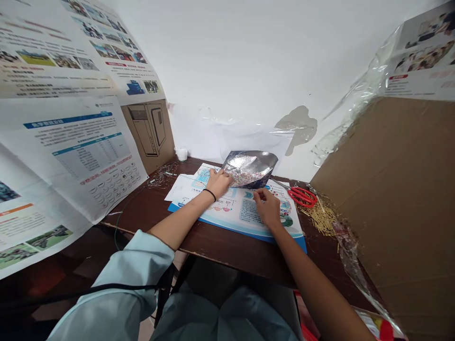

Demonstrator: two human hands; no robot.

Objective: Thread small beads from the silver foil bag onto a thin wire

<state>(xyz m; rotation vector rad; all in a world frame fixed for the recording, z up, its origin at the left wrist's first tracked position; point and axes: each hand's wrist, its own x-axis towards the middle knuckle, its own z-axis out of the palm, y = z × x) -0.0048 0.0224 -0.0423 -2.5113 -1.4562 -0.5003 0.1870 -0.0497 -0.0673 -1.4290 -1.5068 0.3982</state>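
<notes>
A silver-lined foil pouch [249, 163] lies opened out like a shallow tray, with many tiny multicoloured beads [245, 178] inside. At its left edge is my left hand [220, 183], palm down, the fingers partly spread and touching the pouch; their tips are hard to see. Just below the front edge of the pouch, my right hand [268, 207] is closed in a pinch above the printed sheet [227, 215]. Whatever sits between those fingertips is too small to make out. A thin dark thread runs in from the left towards my left hand.
Red-handled scissors [302, 196] lie right of the sheet, beside a heap of thin golden sticks [322, 215]. Tangled fine wire [163, 175] and a small white cup [181, 154] are at the back left. Cardboard panels [401, 199] and a white wall [227, 71] enclose the dark table [234, 253].
</notes>
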